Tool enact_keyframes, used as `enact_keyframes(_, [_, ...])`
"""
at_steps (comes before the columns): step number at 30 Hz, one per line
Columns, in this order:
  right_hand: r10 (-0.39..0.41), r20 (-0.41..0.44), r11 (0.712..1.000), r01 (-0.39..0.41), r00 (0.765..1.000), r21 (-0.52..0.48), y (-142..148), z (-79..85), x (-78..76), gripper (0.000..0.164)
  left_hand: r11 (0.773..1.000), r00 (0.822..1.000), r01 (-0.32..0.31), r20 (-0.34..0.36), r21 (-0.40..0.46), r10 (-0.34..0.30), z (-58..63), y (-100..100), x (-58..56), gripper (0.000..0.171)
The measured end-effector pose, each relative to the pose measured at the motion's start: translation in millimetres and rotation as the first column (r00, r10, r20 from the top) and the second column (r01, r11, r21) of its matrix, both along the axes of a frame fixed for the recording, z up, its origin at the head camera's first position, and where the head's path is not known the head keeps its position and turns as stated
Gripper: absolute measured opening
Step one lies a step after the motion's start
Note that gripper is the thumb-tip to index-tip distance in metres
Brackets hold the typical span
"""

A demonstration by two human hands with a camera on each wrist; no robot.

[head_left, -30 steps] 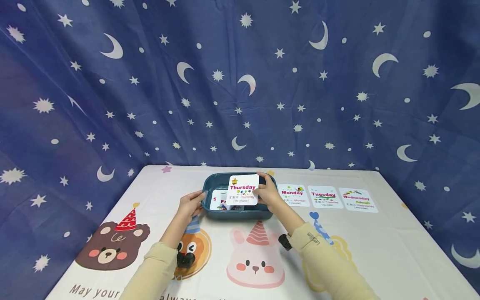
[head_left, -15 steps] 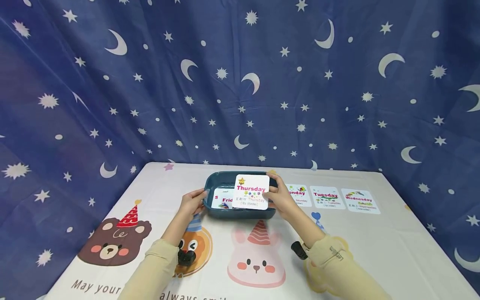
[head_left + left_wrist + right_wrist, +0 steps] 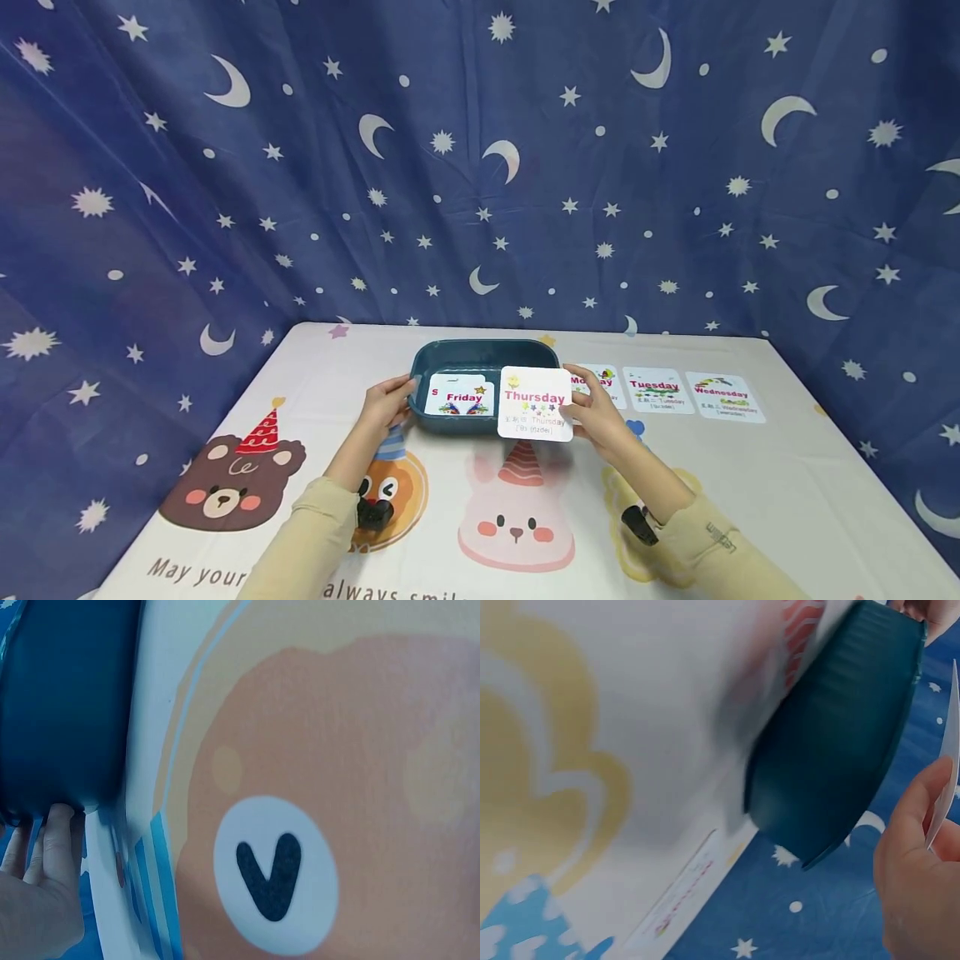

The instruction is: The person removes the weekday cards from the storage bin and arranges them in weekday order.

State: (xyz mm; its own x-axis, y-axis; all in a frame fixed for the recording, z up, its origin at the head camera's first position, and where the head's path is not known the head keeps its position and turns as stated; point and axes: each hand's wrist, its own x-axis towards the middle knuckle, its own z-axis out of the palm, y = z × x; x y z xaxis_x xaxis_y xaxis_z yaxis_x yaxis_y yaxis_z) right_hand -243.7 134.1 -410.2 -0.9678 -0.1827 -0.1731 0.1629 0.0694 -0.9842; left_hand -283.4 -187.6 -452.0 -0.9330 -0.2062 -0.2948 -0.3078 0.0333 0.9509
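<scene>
My right hand [image 3: 600, 421] pinches the right edge of a white "Thursday" flashcard [image 3: 534, 405], thumb in front. The card overlaps the right end of a dark teal plastic tray [image 3: 453, 427] and is seen edge-on in the right wrist view, raised beside the tray. At the tray's left end, my left hand [image 3: 381, 410] grips the rim; its fingers [image 3: 58, 847] press the outer wall in the left wrist view. Inside the tray lies a "Friday" card [image 3: 465, 400], partly covering another card [image 3: 435, 393] that shows only an "S".
Right of the tray, "Monday" [image 3: 611, 392], "Tuesday" [image 3: 658, 392] and "Wednesday" [image 3: 726, 398] cards lie in a row, Monday's partly behind my right hand. A white cartoon-print cloth [image 3: 810, 500] covers the table. A blue star-and-moon curtain [image 3: 480, 167] hangs behind.
My right hand has carried the Thursday card right and towards me, from over the tray to its front right corner. The Friday card is now uncovered. My left hand keeps its place.
</scene>
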Motion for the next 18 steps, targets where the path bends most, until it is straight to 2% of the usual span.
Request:
enact_keyframes(12, [-0.032,-0.025,0.995,0.034,0.999,0.091,28,-6.3,4.1,0.070,1.000,1.000,-0.005,0.007,-0.002,0.005,0.3,0,0.6,0.044])
enact_keyframes(18, [-0.058,-0.023,0.981,0.061,0.998,0.186,41,-11.5,11.0,0.067,1.000,1.000,0.001,0.008,0.010,-0.001,-0.6,0,2.0,0.044])
